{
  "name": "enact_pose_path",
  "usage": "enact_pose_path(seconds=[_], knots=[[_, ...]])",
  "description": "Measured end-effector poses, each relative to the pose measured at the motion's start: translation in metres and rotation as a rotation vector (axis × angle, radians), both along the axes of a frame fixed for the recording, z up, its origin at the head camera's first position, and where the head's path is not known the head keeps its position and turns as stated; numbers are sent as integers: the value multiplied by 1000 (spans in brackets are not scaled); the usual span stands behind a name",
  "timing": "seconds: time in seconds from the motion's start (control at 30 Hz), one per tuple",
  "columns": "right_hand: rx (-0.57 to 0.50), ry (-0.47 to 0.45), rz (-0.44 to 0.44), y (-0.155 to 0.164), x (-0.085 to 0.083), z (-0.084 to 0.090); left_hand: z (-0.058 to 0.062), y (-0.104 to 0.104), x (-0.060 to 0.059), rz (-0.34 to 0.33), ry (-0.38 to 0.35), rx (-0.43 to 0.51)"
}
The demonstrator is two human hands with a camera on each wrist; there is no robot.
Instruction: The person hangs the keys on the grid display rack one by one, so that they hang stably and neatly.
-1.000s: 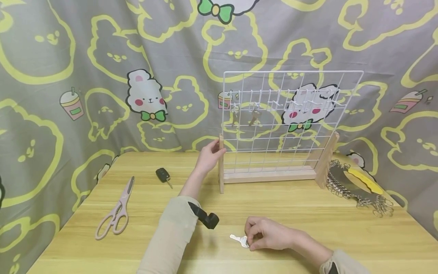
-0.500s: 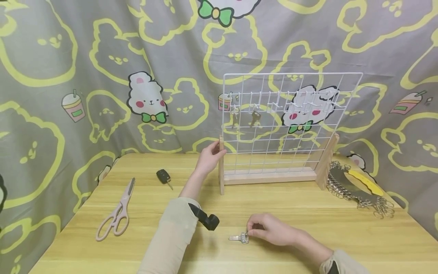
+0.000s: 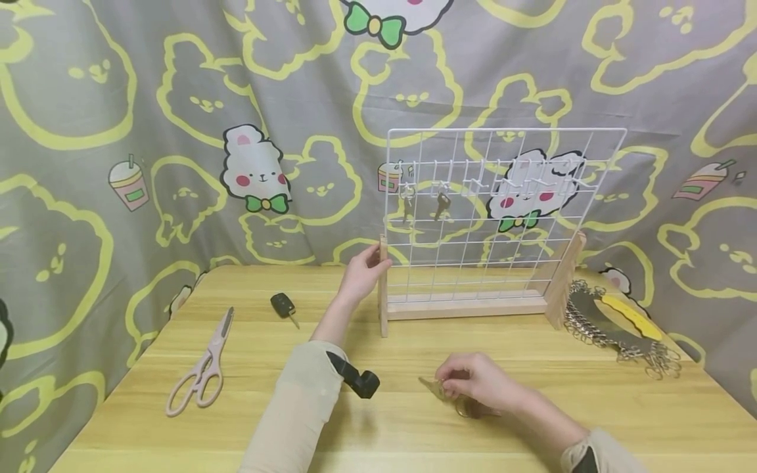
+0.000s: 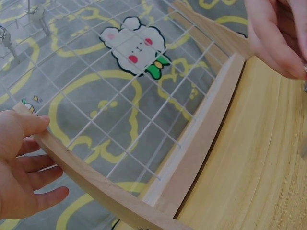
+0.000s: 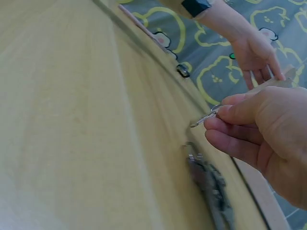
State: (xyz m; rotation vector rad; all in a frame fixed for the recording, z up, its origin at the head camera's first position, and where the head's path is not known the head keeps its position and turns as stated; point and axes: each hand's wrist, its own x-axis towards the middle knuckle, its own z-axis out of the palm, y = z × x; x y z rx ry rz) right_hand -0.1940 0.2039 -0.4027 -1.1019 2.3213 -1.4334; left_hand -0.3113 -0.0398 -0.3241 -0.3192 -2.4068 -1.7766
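My left hand (image 3: pixel 359 272) grips the left wooden upright (image 4: pixel 100 187) of a white wire grid rack (image 3: pixel 503 246), thumb in front and fingers behind. Two keys, one on the left (image 3: pixel 407 202) and one beside it (image 3: pixel 442 203), hang from the rack's leftmost hooks. My right hand (image 3: pixel 479 381) pinches a small metal key (image 5: pixel 204 120) by its ring, low over the table in front of the rack. Below that hand, a blurred dark bunch of metal pieces (image 5: pixel 206 184) shows in the right wrist view. In the head view the fingers partly hide the held key.
Pink-handled scissors (image 3: pixel 201 368) and a black car key (image 3: pixel 282 305) lie on the left of the wooden table (image 3: pixel 331 453). By the rack's right foot lies a dark plate with a yellow grip (image 3: pixel 629 315), edged with many metal rings. A patterned curtain (image 3: pixel 319 79) hangs behind.
My right hand has moved slightly up and right with the key, which lay flat toward the left before and now tilts. My left hand stays on the upright.
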Motion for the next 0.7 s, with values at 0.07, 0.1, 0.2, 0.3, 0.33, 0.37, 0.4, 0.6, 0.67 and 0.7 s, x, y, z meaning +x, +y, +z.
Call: enact_pose_path(seconds=[0.07,0.1,0.2,0.3,0.33,0.37,0.4,0.6,0.67,0.7], knots=[[-2,55,-14,3,-1,3,0,0,0,0,-2,1],[-2,89,-24,4,-2,5,-1,0,0,0,0,-3],[0,181,-76,9,-5,11,-1,0,-1,3,-7,-6],[6,232,-130,13,-8,18,-2,0,-1,6,-4,-10],[10,239,-146,14,-9,20,-2,0,-1,7,-5,-10],[16,245,-161,15,-11,23,-2,0,-1,7,-1,-11],[25,248,-173,17,-12,26,-2,0,-1,7,2,-13],[57,361,-221,23,-20,48,-1,0,-1,5,6,-7],[67,413,-245,25,-22,58,-1,1,-1,5,7,-5],[73,425,-258,26,-23,63,-1,1,-1,4,8,-5]])
